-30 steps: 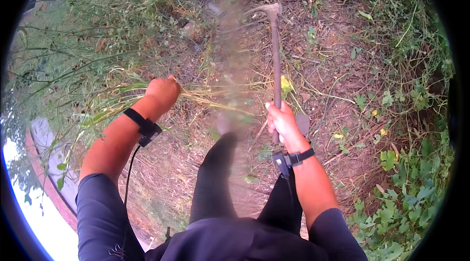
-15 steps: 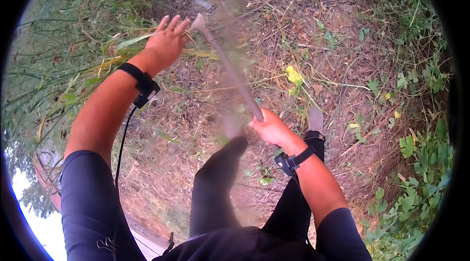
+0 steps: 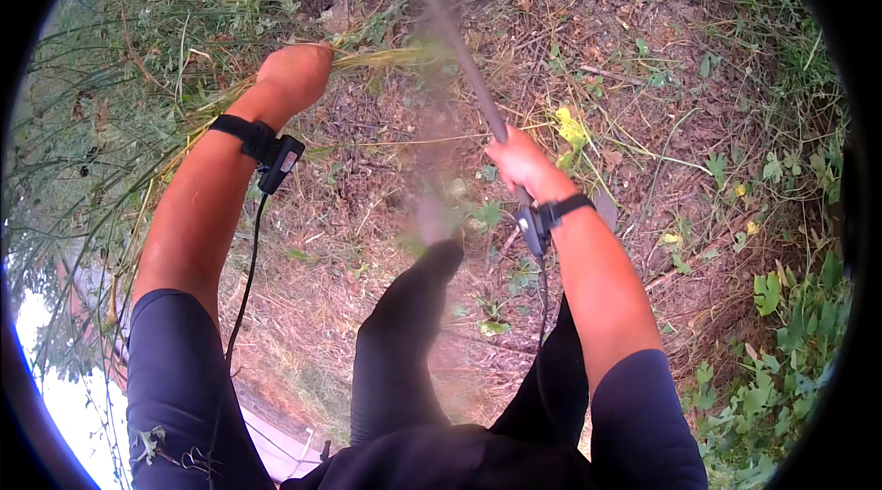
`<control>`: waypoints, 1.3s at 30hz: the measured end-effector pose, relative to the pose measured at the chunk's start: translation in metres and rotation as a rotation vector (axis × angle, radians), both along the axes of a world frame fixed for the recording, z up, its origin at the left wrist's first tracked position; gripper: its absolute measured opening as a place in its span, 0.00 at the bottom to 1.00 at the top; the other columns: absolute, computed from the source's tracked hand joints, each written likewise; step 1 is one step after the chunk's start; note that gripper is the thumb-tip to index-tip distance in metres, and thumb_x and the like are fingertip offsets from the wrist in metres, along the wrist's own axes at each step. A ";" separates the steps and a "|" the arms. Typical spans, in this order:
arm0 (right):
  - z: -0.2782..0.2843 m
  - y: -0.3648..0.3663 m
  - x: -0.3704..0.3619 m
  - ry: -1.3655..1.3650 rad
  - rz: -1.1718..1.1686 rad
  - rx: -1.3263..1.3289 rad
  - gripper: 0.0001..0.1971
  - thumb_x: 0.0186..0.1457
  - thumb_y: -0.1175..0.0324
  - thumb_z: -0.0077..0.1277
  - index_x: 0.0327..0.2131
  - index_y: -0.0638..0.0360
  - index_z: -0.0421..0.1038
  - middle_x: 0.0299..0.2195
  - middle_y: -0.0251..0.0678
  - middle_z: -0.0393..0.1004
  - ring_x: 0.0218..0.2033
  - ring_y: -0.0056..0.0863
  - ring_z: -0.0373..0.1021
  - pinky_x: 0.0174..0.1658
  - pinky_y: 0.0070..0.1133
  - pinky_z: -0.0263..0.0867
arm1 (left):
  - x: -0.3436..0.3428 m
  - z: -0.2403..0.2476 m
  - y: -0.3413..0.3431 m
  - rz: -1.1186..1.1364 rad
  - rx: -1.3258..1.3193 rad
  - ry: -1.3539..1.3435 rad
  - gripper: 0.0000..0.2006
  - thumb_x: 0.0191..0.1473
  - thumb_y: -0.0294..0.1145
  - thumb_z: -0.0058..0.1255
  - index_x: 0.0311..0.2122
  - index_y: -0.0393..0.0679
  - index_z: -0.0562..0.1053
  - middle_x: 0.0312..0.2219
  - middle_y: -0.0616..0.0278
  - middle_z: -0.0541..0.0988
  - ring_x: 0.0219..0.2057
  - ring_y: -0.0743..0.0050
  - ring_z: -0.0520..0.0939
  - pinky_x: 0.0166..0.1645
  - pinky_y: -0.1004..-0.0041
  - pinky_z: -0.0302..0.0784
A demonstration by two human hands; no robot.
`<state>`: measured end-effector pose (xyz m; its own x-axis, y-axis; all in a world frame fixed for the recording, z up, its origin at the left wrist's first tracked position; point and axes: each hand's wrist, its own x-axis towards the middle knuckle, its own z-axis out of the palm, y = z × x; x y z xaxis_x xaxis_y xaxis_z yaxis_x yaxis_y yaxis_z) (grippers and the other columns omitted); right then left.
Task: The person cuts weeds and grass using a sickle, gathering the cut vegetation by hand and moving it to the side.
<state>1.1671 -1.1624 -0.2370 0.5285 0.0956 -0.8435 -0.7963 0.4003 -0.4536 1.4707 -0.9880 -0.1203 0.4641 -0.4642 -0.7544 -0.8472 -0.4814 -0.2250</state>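
My left hand (image 3: 299, 72) is closed in a fist, back of the hand upward, round a bunch of long grass stalks (image 3: 390, 58). Their yellowish ends stick out to the right of the fist, while green stems trail left beneath my forearm. My right hand (image 3: 524, 162) grips a long-handled tool (image 3: 473, 72) by its brown, stick-like shaft. The shaft slants up and left, away from me, its far end a little right of the left fist. Blur at that end leaves the tool's head impossible to make out.
Tall weeds (image 3: 83, 132) crowd the left side. Leafy vines (image 3: 781, 352) grow at the lower right. Dry twigs and cut stems litter the brown soil (image 3: 634, 123), with a yellow leaf (image 3: 571, 127) near my right hand. My legs (image 3: 400, 352) stand below.
My left hand was spread flat against the stalks and is now closed round them. My right hand has moved up and slightly right, carrying the tool's far end farther away.
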 end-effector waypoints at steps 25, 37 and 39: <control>0.157 -0.043 -0.137 0.319 0.130 -0.090 0.05 0.62 0.67 0.47 0.38 0.54 0.62 0.15 0.24 0.59 0.08 0.16 0.57 0.11 0.18 0.54 | -0.111 0.050 0.144 0.152 0.065 0.207 0.09 0.54 0.27 0.45 0.41 0.44 0.73 0.31 0.54 0.81 0.33 0.55 0.84 0.36 0.60 0.80; 0.084 0.144 0.093 -0.175 0.295 0.028 0.08 0.61 0.67 0.44 0.41 0.57 0.66 0.21 0.29 0.67 0.15 0.21 0.62 0.17 0.22 0.59 | -0.077 0.087 0.148 -0.180 0.015 -0.019 0.22 0.56 0.30 0.44 0.56 0.55 0.70 0.62 0.53 0.62 0.66 0.55 0.56 0.67 0.53 0.53; 0.078 0.154 0.056 -0.309 0.460 -0.109 0.12 0.60 0.66 0.44 0.45 0.58 0.68 0.24 0.34 0.71 0.19 0.25 0.67 0.21 0.25 0.64 | -0.058 0.084 0.133 -0.226 0.017 -0.049 0.24 0.56 0.29 0.44 0.60 0.56 0.67 0.66 0.54 0.55 0.69 0.53 0.49 0.70 0.53 0.47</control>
